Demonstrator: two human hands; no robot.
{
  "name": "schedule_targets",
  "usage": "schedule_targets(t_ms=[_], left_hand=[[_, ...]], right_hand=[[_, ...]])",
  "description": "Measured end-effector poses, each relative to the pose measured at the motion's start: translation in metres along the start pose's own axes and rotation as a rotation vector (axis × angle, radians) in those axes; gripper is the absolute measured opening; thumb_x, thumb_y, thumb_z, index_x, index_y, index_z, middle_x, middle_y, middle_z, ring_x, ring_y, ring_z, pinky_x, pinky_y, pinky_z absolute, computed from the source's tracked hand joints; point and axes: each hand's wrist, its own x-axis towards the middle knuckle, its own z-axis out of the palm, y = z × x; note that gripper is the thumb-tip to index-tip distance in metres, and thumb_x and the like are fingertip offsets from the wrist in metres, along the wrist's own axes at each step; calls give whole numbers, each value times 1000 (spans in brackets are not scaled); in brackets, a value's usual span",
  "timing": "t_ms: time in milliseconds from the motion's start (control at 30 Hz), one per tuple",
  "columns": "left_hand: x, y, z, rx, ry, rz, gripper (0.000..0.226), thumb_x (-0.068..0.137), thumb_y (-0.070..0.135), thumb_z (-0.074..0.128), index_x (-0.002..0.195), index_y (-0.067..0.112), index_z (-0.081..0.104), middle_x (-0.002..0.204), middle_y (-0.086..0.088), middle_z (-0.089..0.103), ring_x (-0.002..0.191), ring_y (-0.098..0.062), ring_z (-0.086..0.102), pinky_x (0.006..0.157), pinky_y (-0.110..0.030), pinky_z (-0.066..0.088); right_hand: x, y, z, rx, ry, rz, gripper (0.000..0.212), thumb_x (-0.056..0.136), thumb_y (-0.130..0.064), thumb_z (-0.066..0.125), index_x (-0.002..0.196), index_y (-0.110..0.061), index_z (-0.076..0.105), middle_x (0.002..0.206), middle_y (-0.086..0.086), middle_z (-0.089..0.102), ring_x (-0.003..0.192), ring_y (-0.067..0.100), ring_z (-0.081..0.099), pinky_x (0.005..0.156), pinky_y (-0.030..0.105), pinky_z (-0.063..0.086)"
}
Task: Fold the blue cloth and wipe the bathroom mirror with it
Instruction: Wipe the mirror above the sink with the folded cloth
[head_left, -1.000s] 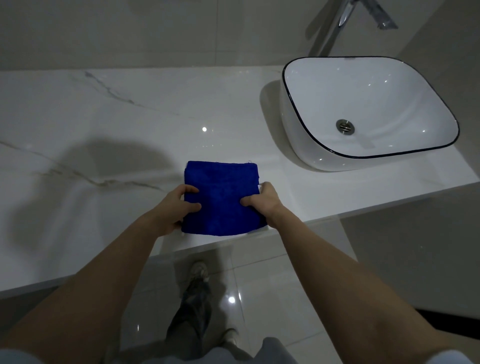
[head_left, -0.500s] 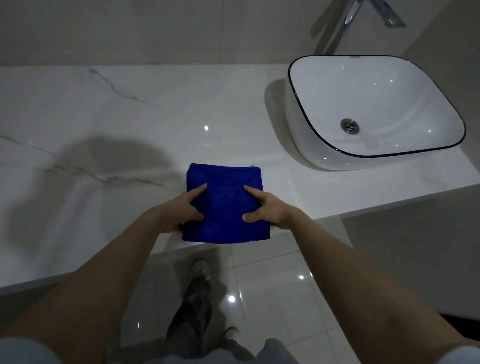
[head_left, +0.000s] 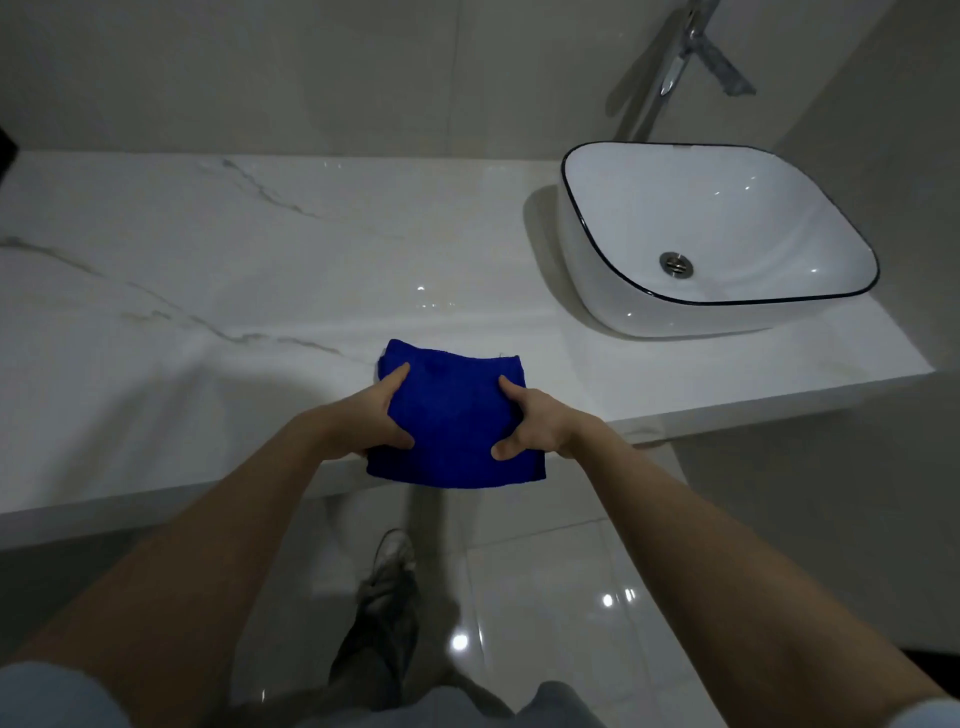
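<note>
Upper right of the frame: a white ceramic basin (head_left: 737, 208) sits on top of the countertop (head_left: 260, 291). It is a rounded rectangle with smooth, glossy walls and a thin dark line tracing its rim. In the bottom of its bowl is a round metal drain (head_left: 676, 263). Above it, at the top edge, a slim chrome faucet (head_left: 678, 57) leans across the tiled wall (head_left: 311, 78).

The countertop is a long polished slab, white with thin grey veins running through it, and it catches small points of light.

The blue cloth (head_left: 457, 415) is at the centre of the frame, at the front edge of the countertop. It is folded into a thick, roughly square pad of deep blue with a soft, nappy surface. Its near edge hangs past the counter's front edge, and its far left corner humps up a little.

The left hand (head_left: 371, 418) grips the cloth's left side, forefinger stretched along the top and thumb pressed onto the near part. The right hand (head_left: 537, 421) grips the right side the same way, forefinger and thumb on top. The other fingers of both hands are hidden by the cloth.

Lower centre: glossy pale floor tiles (head_left: 545, 597) and a shoe (head_left: 392, 553) beneath the counter.
</note>
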Motion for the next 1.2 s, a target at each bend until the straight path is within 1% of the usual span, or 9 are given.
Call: schedule_targets(t_ms=[67, 200, 333, 533, 667, 767, 900, 1033, 1200], left_hand=[[-12, 6, 6, 22, 28, 32, 99, 82, -2, 59, 146, 33, -7, 153, -5, 7, 120, -30, 41, 78, -36, 49], [-36, 25, 14, 70, 119, 147, 100, 80, -2, 62, 147, 32, -4, 154, -1, 4, 129, -29, 33, 93, -40, 47], [-62, 61, 12, 123, 187, 271, 101, 80, 0, 63, 146, 33, -6, 149, -2, 11, 126, -26, 34, 98, -38, 43], [-91, 144, -16, 169, 327, 473, 101, 82, 2, 61, 146, 35, -9, 146, 0, 10, 112, -16, 36, 90, -26, 41], [-98, 208, -53, 189, 423, 585, 101, 83, 3, 62, 145, 37, -10, 149, 1, 5, 120, -17, 31, 92, -27, 39], [-96, 261, -92, 230, 514, 653, 102, 83, 4, 62, 145, 37, -12, 148, 0, 5, 119, -18, 33, 91, -27, 38], [-94, 330, -151, 281, 634, 751, 103, 82, 6, 64, 145, 38, -12, 151, 1, 1, 133, -26, 27, 97, -30, 38], [-94, 391, -204, 340, 710, 835, 104, 82, 8, 65, 145, 38, -11, 150, 1, 3, 134, -27, 26, 104, -40, 39], [-98, 456, -252, 401, 789, 920, 103, 83, 7, 64, 144, 39, -13, 151, 0, -1, 136, -27, 23, 107, -40, 36]], right_hand=[[-17, -2, -2, -35, 24, -26, 105, 75, -3, 71, 149, -17, -1, 151, 6, 22, 135, 31, 29, 110, 41, 32], [-53, -12, -17, -71, 112, -88, 105, 75, -5, 72, 149, -19, -1, 150, 6, 25, 134, 30, 32, 109, 41, 33], [-94, -34, -45, -131, 219, -176, 105, 76, -7, 72, 149, -21, -1, 150, 6, 24, 133, 29, 33, 109, 39, 34], [-137, -88, -112, -201, 439, -325, 105, 77, -11, 72, 149, -23, -3, 148, 6, 29, 129, 28, 37, 103, 34, 36], [-150, -138, -167, -248, 559, -421, 105, 78, -12, 71, 149, -24, -4, 148, 6, 27, 130, 27, 37, 101, 33, 36], [-148, -184, -214, -293, 652, -478, 105, 78, -13, 72, 149, -23, -5, 149, 8, 25, 131, 28, 35, 103, 33, 34], [-139, -250, -278, -355, 772, -568, 108, 77, -15, 73, 149, -23, -7, 147, 8, 26, 132, 27, 32, 103, 31, 31], [-134, -306, -333, -414, 883, -633, 108, 76, -17, 73, 148, -24, -7, 140, 8, 31, 128, 27, 36, 103, 34, 36], [-131, -359, -392, -421, 968, -730, 107, 77, -17, 72, 148, -28, -8, 138, 8, 31, 125, 27, 37, 104, 35, 36]])
